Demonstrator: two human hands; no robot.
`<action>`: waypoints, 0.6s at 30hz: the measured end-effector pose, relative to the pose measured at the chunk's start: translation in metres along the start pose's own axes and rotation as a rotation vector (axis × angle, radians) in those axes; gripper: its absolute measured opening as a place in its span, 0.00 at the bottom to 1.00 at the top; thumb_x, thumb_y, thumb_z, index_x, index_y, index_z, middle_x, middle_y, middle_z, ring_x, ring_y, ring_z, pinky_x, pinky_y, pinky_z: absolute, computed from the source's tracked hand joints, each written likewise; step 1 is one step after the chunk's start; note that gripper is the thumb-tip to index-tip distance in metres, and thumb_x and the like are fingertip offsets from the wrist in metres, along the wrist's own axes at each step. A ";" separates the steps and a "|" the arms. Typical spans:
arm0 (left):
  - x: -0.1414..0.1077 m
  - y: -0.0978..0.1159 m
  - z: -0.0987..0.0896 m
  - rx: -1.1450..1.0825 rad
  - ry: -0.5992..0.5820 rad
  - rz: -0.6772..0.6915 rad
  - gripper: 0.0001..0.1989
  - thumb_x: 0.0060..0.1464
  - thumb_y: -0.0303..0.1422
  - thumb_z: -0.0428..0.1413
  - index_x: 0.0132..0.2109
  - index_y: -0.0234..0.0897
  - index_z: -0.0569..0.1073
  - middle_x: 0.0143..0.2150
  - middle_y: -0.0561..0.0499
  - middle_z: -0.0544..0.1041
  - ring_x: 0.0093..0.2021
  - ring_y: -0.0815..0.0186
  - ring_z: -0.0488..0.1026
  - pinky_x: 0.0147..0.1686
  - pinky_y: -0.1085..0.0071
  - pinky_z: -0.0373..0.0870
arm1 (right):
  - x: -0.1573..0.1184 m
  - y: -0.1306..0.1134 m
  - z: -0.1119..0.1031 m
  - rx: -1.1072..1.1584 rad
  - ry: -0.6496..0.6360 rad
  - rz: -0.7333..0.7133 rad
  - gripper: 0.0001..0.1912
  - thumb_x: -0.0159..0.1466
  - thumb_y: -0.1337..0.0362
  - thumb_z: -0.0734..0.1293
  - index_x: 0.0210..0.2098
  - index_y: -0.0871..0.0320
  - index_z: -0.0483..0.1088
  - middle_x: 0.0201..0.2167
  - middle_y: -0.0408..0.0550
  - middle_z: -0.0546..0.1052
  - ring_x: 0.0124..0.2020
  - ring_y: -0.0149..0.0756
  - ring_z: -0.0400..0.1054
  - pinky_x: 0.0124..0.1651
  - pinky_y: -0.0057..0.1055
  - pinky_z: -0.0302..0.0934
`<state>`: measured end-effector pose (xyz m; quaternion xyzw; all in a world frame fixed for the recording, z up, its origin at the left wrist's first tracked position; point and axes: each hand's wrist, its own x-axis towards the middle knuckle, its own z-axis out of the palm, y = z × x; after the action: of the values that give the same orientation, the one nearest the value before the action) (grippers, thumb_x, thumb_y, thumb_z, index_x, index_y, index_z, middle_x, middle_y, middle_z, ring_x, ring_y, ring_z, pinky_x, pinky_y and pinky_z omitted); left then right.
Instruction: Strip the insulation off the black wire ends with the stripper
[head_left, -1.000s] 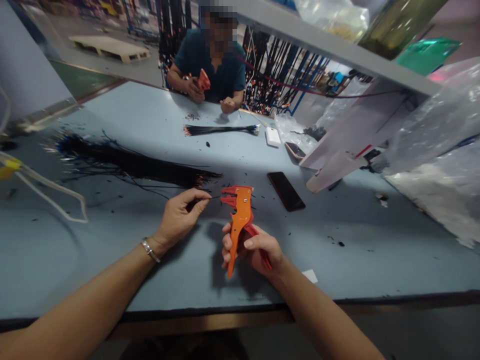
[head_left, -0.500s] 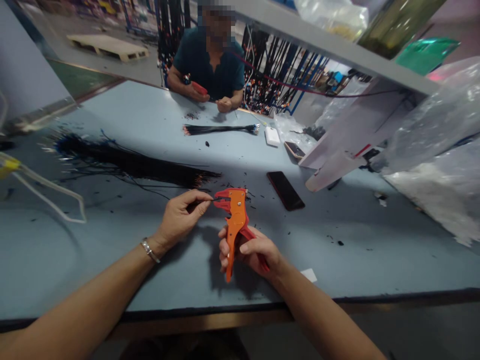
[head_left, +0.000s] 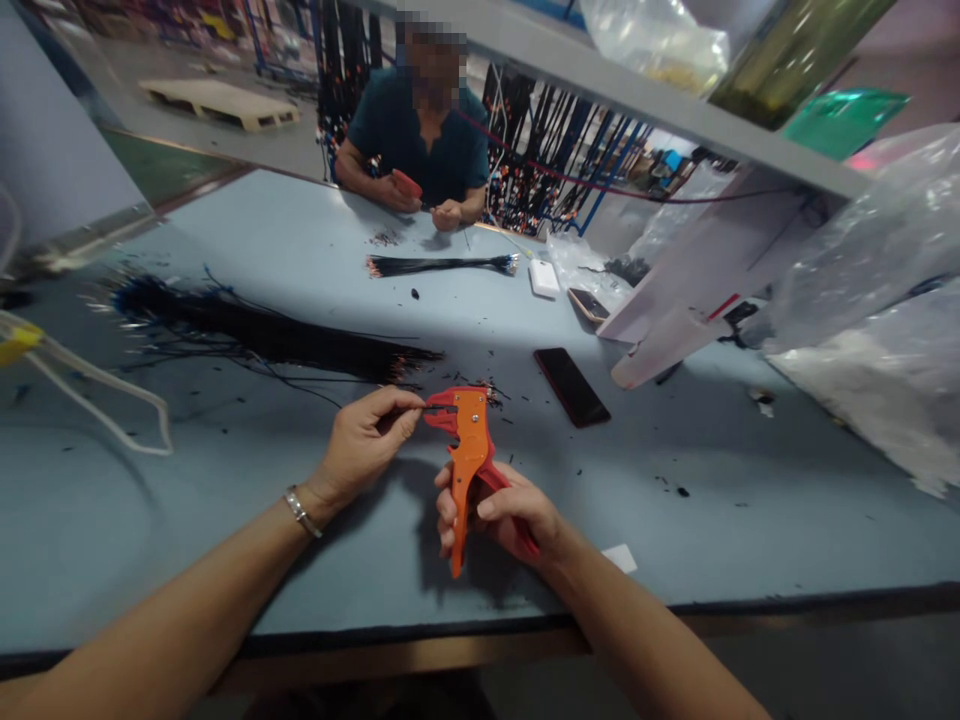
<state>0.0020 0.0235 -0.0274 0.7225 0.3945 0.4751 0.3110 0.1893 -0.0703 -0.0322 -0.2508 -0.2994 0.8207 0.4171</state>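
Over the surface [head_left: 675, 540], my left fingers [head_left: 396, 399] pinched wire [head_left: 430, 407], best held straight, at nine o'clock from the tool [head_left: 471, 435] my right fingers [head_left: 445, 508] clasped.

Lighting: moderate, cool, source out of view. Bench [head_left: 247, 225]: brightest toward its far left corner, duller toward its near edge; floor below the near edge, very dark. Shadows: soft-edged, one beneath the left hand [head_left: 371, 430], a darker one beside the right hand [head_left: 517, 510], both spreading toward the near edge. Glare: white highlights on clear plastic bags [head_left: 885, 230] past the right end; small glint on the bracelet [head_left: 301, 511]. Focus: pliers-like tool [head_left: 471, 430] fairly crisp; wire [head_left: 435, 407] thin, poorly resolved; background pallet [head_left: 217, 98] soft. Distortion: wide-angle stretching toward the frame's edges. Co-worker's face [head_left: 431, 60]: pixelated.
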 end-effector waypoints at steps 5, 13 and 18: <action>-0.001 -0.002 0.000 0.015 0.001 -0.008 0.08 0.54 0.33 0.56 0.35 0.35 0.77 0.29 0.52 0.78 0.29 0.69 0.73 0.30 0.76 0.68 | 0.001 0.001 -0.001 0.005 -0.005 0.005 0.21 0.51 0.67 0.67 0.45 0.64 0.69 0.32 0.49 0.75 0.32 0.40 0.75 0.31 0.34 0.70; 0.000 0.003 -0.001 0.032 -0.002 -0.013 0.08 0.54 0.34 0.56 0.35 0.35 0.77 0.29 0.52 0.78 0.29 0.68 0.73 0.29 0.76 0.68 | 0.001 0.003 0.001 0.002 0.006 -0.015 0.20 0.52 0.66 0.68 0.44 0.64 0.68 0.33 0.48 0.74 0.32 0.39 0.74 0.36 0.37 0.70; -0.001 0.004 0.000 0.010 -0.001 -0.012 0.08 0.54 0.34 0.56 0.34 0.35 0.77 0.29 0.52 0.78 0.29 0.69 0.73 0.30 0.76 0.68 | 0.001 0.002 0.002 -0.022 0.025 -0.044 0.19 0.52 0.65 0.69 0.43 0.63 0.68 0.31 0.47 0.73 0.31 0.38 0.73 0.34 0.36 0.69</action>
<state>0.0023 0.0208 -0.0248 0.7218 0.4009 0.4712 0.3104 0.1868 -0.0712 -0.0325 -0.2592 -0.3087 0.8046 0.4361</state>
